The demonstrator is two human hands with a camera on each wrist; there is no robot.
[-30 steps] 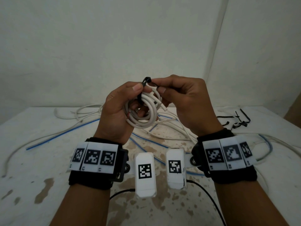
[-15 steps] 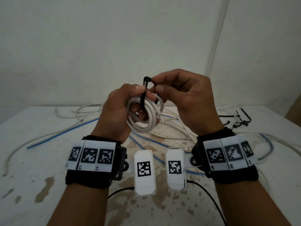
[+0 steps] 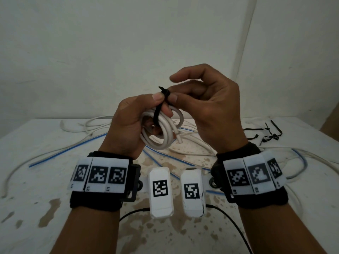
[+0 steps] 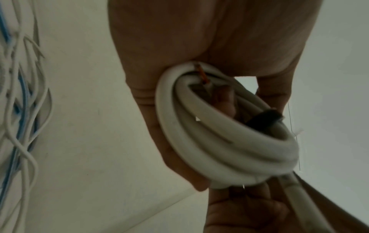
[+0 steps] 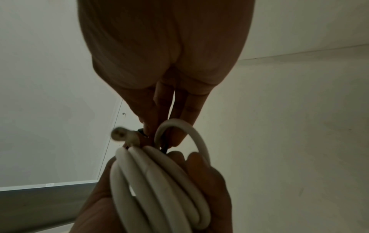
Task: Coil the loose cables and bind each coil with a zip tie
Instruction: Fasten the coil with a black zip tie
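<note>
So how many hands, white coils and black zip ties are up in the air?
hands: 2, left hand and right hand
white cable coil: 1
black zip tie round it: 1
total: 4

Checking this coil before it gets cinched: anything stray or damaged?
Yes. On the white coil in the left hand, one loop bulges outside the black zip tie, and a cut end shows bare copper.

Hands: 2, left hand (image 3: 132,123) and right hand (image 3: 211,110)
White cable coil (image 3: 161,132): 1, several turns
Black zip tie (image 3: 161,101) on coil: 1
Spare zip ties (image 3: 266,134) on bench (image 3: 45,189): several, count unclear
Loose cables (image 3: 88,143): white and blue, tangled, count unclear
Wristbands with markers: 2
</note>
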